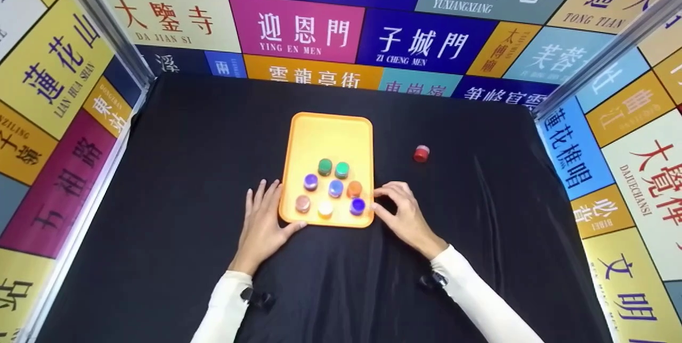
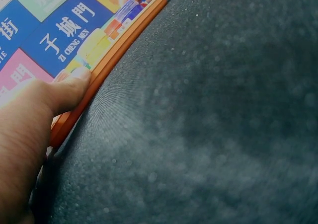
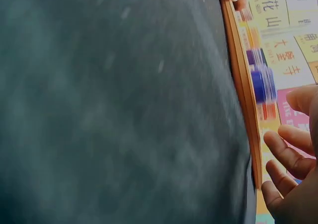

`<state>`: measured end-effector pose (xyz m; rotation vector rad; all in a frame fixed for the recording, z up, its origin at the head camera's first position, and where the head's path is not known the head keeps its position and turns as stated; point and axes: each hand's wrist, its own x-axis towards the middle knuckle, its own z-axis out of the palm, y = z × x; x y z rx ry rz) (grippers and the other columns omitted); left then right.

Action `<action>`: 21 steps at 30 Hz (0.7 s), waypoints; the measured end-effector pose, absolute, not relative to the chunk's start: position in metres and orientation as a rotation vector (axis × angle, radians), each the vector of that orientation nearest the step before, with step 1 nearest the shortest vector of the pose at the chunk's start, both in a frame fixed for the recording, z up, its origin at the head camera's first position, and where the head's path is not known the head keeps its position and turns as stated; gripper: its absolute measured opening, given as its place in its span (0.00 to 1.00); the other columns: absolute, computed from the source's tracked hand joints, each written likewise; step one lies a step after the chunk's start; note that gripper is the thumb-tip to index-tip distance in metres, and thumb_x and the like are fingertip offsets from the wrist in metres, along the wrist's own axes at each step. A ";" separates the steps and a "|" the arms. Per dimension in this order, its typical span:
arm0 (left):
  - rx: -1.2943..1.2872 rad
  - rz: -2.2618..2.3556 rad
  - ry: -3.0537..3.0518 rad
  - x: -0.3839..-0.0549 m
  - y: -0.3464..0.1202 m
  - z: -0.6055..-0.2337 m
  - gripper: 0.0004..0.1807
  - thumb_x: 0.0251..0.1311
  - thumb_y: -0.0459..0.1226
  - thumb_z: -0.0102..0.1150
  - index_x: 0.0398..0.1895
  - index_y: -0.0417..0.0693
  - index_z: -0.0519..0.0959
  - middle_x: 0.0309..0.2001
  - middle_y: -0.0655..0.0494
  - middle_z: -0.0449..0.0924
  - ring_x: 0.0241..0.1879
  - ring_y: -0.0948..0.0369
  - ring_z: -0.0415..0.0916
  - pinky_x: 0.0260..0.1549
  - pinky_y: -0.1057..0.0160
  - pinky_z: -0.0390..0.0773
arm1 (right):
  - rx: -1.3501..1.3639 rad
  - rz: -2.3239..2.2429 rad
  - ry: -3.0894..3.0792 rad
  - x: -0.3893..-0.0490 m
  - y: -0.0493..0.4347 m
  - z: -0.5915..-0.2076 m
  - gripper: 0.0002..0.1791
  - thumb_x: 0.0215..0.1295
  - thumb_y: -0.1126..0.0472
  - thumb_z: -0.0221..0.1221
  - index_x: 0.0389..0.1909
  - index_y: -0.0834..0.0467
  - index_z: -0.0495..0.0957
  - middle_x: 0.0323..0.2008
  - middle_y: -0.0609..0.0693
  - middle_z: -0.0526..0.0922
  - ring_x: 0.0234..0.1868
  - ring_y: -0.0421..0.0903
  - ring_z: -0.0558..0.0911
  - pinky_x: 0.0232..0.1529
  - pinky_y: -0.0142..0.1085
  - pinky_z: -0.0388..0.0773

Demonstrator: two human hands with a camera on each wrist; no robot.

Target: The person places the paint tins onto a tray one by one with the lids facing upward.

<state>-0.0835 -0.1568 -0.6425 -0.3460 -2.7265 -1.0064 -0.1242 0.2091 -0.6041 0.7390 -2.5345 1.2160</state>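
An orange tray (image 1: 331, 138) lies on the black cloth. Small lidded paint pots stand on its nearer half: green (image 1: 325, 166), lighter green (image 1: 342, 170), purple (image 1: 310, 181), blue (image 1: 335, 188), orange (image 1: 354, 189), dark blue (image 1: 357, 206), pinkish (image 1: 302, 204) and pale yellow (image 1: 325, 209). My left hand (image 1: 265, 231) rests at the tray's near left corner, thumb on the rim and fingers straight along the left side. Beside the right edge is my right hand (image 1: 407, 215), fingers loosely bent; in the right wrist view they spread close to the rim, near a dark blue pot (image 3: 263, 85).
A red pot (image 1: 421, 153) sits on the black cloth (image 1: 213, 135), off the tray to the right. Panels with printed place names (image 1: 306, 29) wall in the back and both sides, with metal posts (image 1: 109, 23) at the corners.
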 end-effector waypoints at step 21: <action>-0.329 -1.006 -2.753 -0.085 -0.157 -0.644 0.59 0.61 0.67 0.73 0.84 0.39 0.66 0.84 0.42 0.63 0.88 0.40 0.47 0.86 0.38 0.34 | 0.436 1.171 -2.563 -0.141 0.286 -0.606 0.16 0.67 0.67 0.75 0.53 0.67 0.88 0.50 0.58 0.90 0.58 0.61 0.80 0.64 0.41 0.72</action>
